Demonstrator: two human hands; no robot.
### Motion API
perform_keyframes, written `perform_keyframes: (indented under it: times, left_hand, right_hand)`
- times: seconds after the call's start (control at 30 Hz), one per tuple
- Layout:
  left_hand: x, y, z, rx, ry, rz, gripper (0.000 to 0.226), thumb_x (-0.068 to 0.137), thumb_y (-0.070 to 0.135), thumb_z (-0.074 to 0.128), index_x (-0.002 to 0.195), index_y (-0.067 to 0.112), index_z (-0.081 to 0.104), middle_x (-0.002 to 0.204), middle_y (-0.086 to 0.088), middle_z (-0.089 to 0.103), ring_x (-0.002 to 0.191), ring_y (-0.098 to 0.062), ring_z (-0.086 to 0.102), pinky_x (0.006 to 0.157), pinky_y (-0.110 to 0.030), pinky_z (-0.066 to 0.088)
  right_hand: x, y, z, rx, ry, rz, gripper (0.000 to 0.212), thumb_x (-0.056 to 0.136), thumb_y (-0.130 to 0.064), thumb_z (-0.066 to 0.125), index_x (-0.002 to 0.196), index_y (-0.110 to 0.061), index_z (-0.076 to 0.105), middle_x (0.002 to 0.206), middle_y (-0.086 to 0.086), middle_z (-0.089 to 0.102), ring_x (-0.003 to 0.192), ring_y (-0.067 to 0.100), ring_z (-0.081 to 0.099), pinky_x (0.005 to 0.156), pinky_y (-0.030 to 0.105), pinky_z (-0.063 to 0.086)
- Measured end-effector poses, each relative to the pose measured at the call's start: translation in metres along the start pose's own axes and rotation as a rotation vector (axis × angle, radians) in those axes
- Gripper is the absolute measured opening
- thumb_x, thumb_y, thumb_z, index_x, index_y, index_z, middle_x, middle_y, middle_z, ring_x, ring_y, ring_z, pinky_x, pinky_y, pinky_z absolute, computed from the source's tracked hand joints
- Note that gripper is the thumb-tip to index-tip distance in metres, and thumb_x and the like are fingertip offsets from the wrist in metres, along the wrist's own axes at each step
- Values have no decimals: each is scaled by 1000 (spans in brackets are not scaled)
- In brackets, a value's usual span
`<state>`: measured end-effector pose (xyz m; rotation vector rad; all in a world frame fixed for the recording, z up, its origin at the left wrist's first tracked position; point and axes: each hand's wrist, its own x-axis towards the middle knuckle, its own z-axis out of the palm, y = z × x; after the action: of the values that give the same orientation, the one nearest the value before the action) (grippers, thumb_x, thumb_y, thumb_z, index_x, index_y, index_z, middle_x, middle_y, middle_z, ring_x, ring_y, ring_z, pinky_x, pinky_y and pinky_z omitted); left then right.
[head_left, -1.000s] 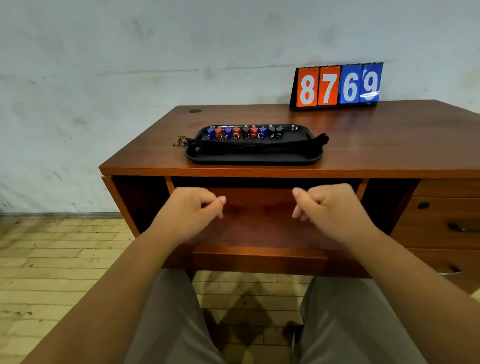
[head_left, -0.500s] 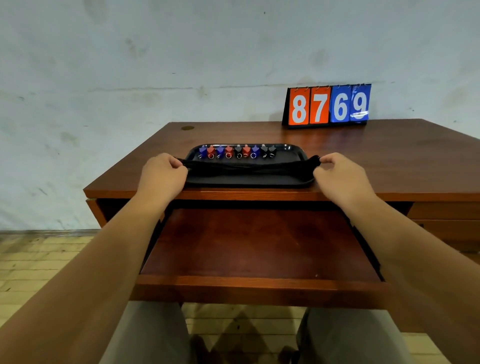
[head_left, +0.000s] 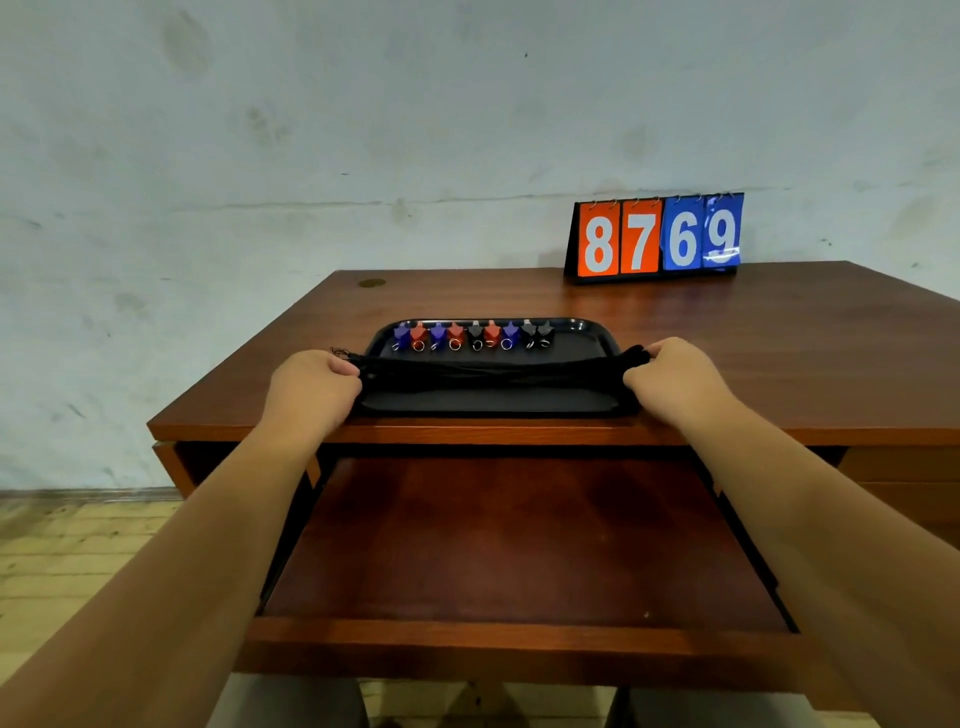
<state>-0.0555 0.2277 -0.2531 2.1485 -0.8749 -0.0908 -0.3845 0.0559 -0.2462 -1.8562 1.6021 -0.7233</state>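
Observation:
A black tray (head_left: 488, 402) lies near the front edge of the wooden desk (head_left: 727, 353). Along its far side stands a row of several small blue, red and black whistle-like pieces (head_left: 470, 335) with metal rings. A bundle of black cords (head_left: 493, 373) stretches across the tray from left to right. My left hand (head_left: 311, 389) grips the bundle's left end, with frayed cord tips poking out beyond my thumb. My right hand (head_left: 670, 379) pinches the right end.
A flip scoreboard (head_left: 657, 239) reading 8769 stands at the desk's back, against the pale wall. A pull-out wooden shelf (head_left: 519, 551) is drawn out under the desktop, below my forearms. Drawers sit at the right, wooden floor at the left.
A second ago both hands were low at the shelf front; the shelf came out, and the hands rose to the tray and took hold of the cord bundle's two ends.

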Motion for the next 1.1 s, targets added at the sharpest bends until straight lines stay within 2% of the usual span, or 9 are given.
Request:
perform_keyframes:
  times: [0.2,0.27,0.3,0.4,0.6,0.77,0.93,1.03,1.1]
  left_hand:
    - [0,-2,5,19,24,23,32,100,13,60,121,25,82,134,-3,73,118,-22,66,96,-32,50]
    - [-2,-2,6,30,24,30,35,102,13,58,126,26,80,141,-3,70,123,-21,64,96,-31,49]
    - [-4,-2,7,26,27,33,36,103,13,57,127,26,80,144,-3,68,124,-21,63,95,-31,48]
    - [-7,-1,8,0,37,32,37,104,11,56,126,28,80,146,-4,67,120,-20,63,94,-31,50]
    - [-6,-2,2,-63,7,18,32,99,6,62,113,29,79,116,-1,75,93,-16,68,65,-24,46]
    - [-18,-7,-8,-210,-11,6,24,96,7,69,101,28,79,102,0,77,94,-19,73,82,-35,57]
    - [-42,-15,-20,-297,10,8,21,97,6,71,103,24,79,100,2,77,88,-16,73,67,-24,49]
    - [-61,-21,-33,-339,35,25,19,97,7,73,101,25,79,102,1,77,95,-15,73,73,-23,52]
    - [-72,-24,-42,-352,40,41,17,98,11,74,99,27,77,104,2,77,98,-14,73,81,-26,56]
  right_hand:
    - [1,-3,-1,79,-41,30,26,93,-30,63,89,-4,60,74,6,49,64,24,42,60,34,30]
    - [3,-4,-3,57,-103,-23,45,93,-33,71,132,-10,68,108,6,70,79,22,54,63,32,38]
    - [4,-4,-4,33,-120,-46,67,94,-31,76,155,-17,54,135,8,67,90,22,56,68,32,41]
    - [6,-3,-6,-26,-123,-92,94,94,-19,80,171,-19,26,168,11,43,121,29,58,87,33,42]
    - [2,-2,-5,-84,-108,-130,90,96,-12,76,171,-16,26,167,15,44,139,35,55,105,41,52]
    - [-12,7,-8,-37,-39,-164,79,99,-11,69,169,-15,33,165,13,48,133,32,58,99,37,50]
    - [-36,18,-11,49,-14,-201,76,102,-9,65,169,-17,32,166,11,47,122,29,61,90,32,44]
    - [-59,23,-15,98,-19,-232,77,103,-10,65,170,-20,29,167,10,47,135,30,60,93,32,47]
    - [-73,26,-18,136,-37,-243,79,103,-10,65,171,-23,28,166,10,48,119,25,66,88,31,52]
